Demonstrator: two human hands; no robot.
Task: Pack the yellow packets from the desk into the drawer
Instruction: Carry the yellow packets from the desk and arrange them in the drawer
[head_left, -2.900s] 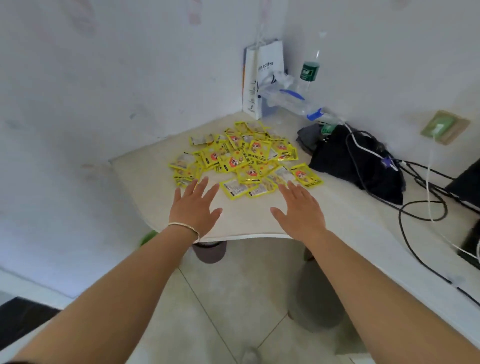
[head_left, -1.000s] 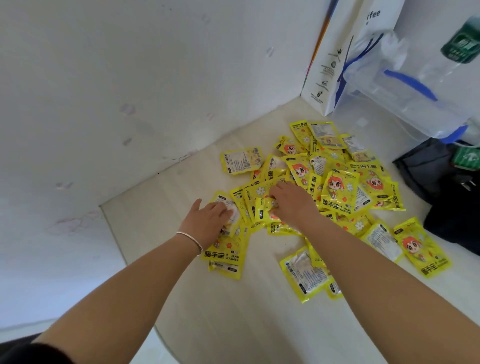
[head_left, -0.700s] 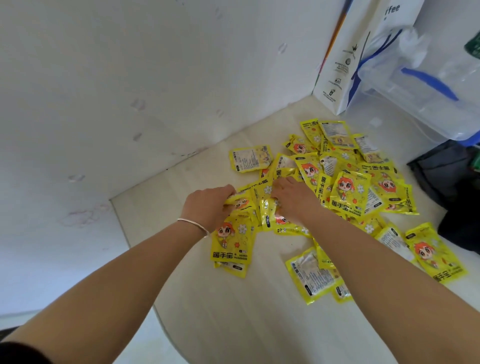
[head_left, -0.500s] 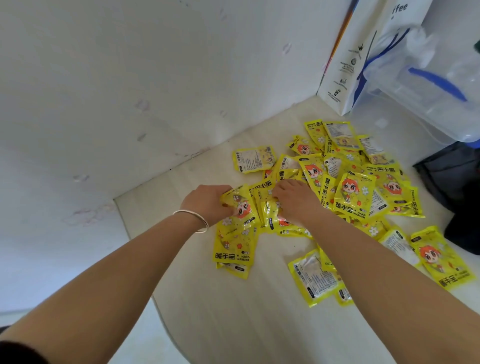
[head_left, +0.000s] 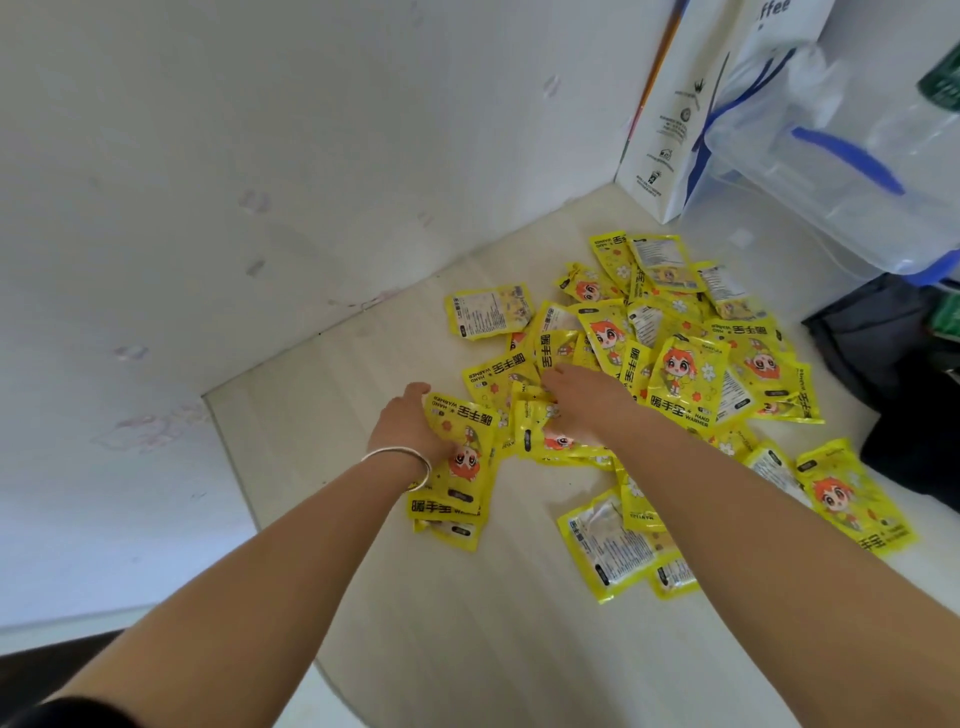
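Left hand (head_left: 408, 426) grips one yellow packet (head_left: 462, 447), lifted off the desk (head_left: 467, 649). Right hand (head_left: 582, 397) presses on the pile (head_left: 691, 364); its grip cannot be told.

My left hand (head_left: 410, 423) and right hand (head_left: 582, 402), both bare. A thin silver bangle (head_left: 397, 460) circles my left wrist; my forearms are uncovered along their visible length. The edge of a dark sleeve (head_left: 67, 714) shows at my left upper arm.
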